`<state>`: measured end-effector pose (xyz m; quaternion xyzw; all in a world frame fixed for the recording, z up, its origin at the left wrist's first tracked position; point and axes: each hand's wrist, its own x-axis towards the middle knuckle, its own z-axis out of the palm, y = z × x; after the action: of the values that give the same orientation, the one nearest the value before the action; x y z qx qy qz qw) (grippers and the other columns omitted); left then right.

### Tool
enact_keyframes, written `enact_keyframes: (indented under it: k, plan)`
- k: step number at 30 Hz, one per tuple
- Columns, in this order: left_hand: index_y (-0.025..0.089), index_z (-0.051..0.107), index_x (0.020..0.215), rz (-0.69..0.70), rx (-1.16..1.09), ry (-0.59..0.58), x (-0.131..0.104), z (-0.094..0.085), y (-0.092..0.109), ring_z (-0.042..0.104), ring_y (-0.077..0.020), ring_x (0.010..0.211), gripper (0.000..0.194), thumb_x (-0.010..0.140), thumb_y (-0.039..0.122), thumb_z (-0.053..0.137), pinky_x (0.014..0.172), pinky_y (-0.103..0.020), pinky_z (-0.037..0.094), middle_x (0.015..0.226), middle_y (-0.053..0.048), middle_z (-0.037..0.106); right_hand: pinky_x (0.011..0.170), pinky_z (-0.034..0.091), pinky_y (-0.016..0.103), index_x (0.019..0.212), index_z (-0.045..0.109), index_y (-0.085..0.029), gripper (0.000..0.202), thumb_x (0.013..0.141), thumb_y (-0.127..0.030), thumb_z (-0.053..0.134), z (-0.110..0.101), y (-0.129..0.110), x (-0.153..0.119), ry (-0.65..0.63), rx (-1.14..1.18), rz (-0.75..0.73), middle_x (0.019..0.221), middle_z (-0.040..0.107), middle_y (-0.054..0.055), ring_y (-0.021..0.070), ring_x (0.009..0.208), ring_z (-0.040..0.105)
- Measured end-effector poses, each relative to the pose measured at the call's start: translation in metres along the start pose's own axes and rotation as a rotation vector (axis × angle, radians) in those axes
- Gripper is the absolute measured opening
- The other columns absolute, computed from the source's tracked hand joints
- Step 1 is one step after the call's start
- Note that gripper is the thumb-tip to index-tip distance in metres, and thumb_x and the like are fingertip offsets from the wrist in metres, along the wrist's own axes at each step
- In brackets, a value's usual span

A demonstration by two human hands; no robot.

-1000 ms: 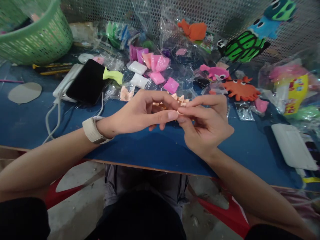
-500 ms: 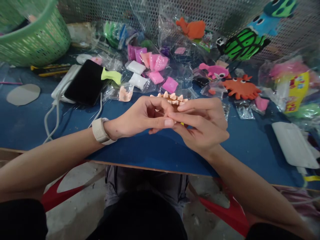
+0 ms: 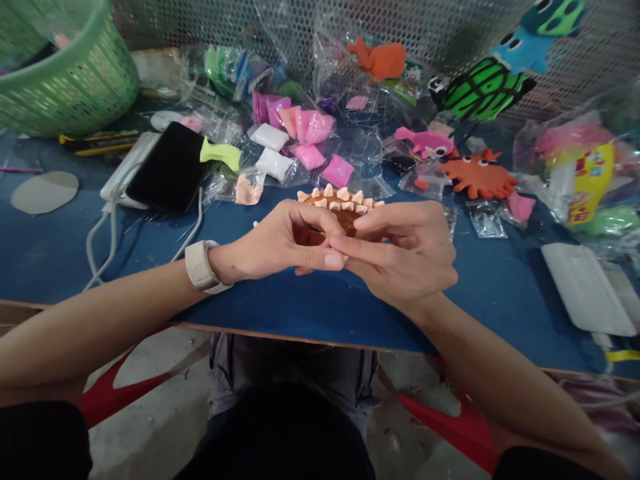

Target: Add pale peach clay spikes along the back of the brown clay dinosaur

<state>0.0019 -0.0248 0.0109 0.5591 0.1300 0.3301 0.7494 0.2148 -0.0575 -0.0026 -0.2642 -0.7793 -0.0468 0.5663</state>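
My left hand (image 3: 295,239) and my right hand (image 3: 407,250) meet over the front of the table. The thumb and fingers of each are pinched together at the fingertips. A tiny pale bit of clay (image 3: 346,257) shows between them, mostly covered by the fingers. Just behind the hands is a brown clay figure (image 3: 347,217) with rows of peach spikes along its top; the hands hide its lower part. Beyond my left wrist lies an opened packet of peach clay (image 3: 249,189).
A black phone (image 3: 167,167) lies on a white cabled device at left, near a green basket (image 3: 70,93). Pink and white clay packets (image 3: 310,157) spread behind. An orange clay crab (image 3: 480,177), a green-black turtle figure (image 3: 485,90) and a white power bank (image 3: 587,287) are at right.
The fingers have shifted slightly, and the right fingertips sit closer to the left thumb. More of the brown figure and its spikes now shows behind the hands.
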Motion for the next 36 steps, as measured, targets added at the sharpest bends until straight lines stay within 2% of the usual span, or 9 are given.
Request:
enact_keyframes:
  k: [3,8,11,14,18,22,29,34,36]
  plan:
    - [0.017,0.086,0.088,0.013,0.015,0.01,-0.001,-0.001,-0.001,0.056,-0.005,0.048,0.029,0.078,0.032,0.108,0.046,-0.015,0.048,0.064,0.003,0.066,0.057,0.066,0.033,0.135,0.084,-0.047,0.031,0.106,-0.037,0.084,-0.001,0.002,0.0,0.039,0.002,-0.048,0.109,0.075,0.001,0.0145,0.073,0.072]
    - [0.018,0.09,0.094,0.082,0.059,0.054,-0.003,-0.002,0.0,0.057,-0.0043,0.05,0.02,0.091,0.036,0.1,0.047,-0.015,0.049,0.071,0.0,0.071,0.065,0.07,0.036,0.151,0.076,-0.052,0.048,0.105,-0.037,0.084,-0.004,0.007,0.003,0.005,-0.058,-0.069,0.11,0.079,0.0,0.0176,0.077,0.075]
    - [0.018,0.091,0.101,0.066,0.046,0.072,-0.004,0.0,0.0,0.057,-0.005,0.05,0.024,0.095,0.041,0.096,0.047,-0.015,0.049,0.072,-0.001,0.072,0.067,0.071,0.036,0.141,0.082,-0.047,0.038,0.104,-0.041,0.087,-0.005,0.008,0.004,0.058,-0.093,-0.114,0.106,0.081,0.0,0.019,0.082,0.077]
    - [0.017,0.089,0.101,0.058,0.027,0.093,-0.002,0.002,0.0,0.059,-0.0062,0.05,0.029,0.091,0.042,0.1,0.044,-0.016,0.05,0.07,0.0,0.071,0.067,0.072,0.035,0.125,0.087,-0.043,0.026,0.1,-0.039,0.091,-0.006,0.007,0.004,0.049,-0.133,-0.082,0.107,0.082,-0.001,0.0184,0.081,0.078]
    - [0.016,0.086,0.093,0.093,0.047,0.168,-0.001,0.004,0.0,0.058,-0.0047,0.047,0.032,0.08,0.036,0.108,0.041,-0.014,0.049,0.07,0.003,0.069,0.071,0.073,0.034,0.126,0.087,-0.039,0.029,0.099,-0.031,0.093,-0.006,0.007,0.004,0.022,-0.161,-0.085,0.107,0.083,0.0,0.0186,0.083,0.079]
    - [0.017,0.088,0.095,0.113,0.07,0.141,-0.002,0.003,-0.001,0.056,-0.005,0.045,0.028,0.088,0.04,0.102,0.04,-0.014,0.048,0.064,0.003,0.065,0.073,0.073,0.031,0.126,0.086,-0.033,0.029,0.099,-0.033,0.094,-0.007,0.009,0.007,0.024,-0.145,-0.13,0.106,0.084,0.002,0.0179,0.087,0.08]
    - [0.018,0.089,0.101,0.11,0.071,0.155,-0.003,0.001,-0.005,0.057,-0.0049,0.046,0.029,0.085,0.037,0.105,0.041,-0.014,0.049,0.067,0.003,0.067,0.069,0.072,0.03,0.121,0.087,-0.041,0.021,0.102,-0.034,0.089,-0.007,0.009,0.007,0.01,-0.185,-0.095,0.107,0.084,-0.002,0.0157,0.083,0.081]
    - [0.017,0.087,0.102,0.124,0.093,0.13,-0.003,0.002,-0.004,0.056,-0.0052,0.046,0.029,0.093,0.042,0.099,0.042,-0.015,0.049,0.065,0.003,0.065,0.067,0.07,0.027,0.119,0.087,-0.032,0.018,0.101,-0.032,0.09,-0.006,0.011,0.008,0.02,-0.159,-0.14,0.108,0.083,0.0,0.013,0.078,0.078]
    - [0.017,0.085,0.102,0.143,0.121,0.167,-0.003,0.003,-0.004,0.056,-0.0047,0.046,0.034,0.089,0.043,0.102,0.041,-0.014,0.049,0.067,0.004,0.066,0.068,0.069,0.025,0.115,0.087,-0.029,0.015,0.101,-0.028,0.091,-0.006,0.01,0.009,0.03,-0.175,-0.133,0.107,0.082,0.0,0.0121,0.079,0.077]
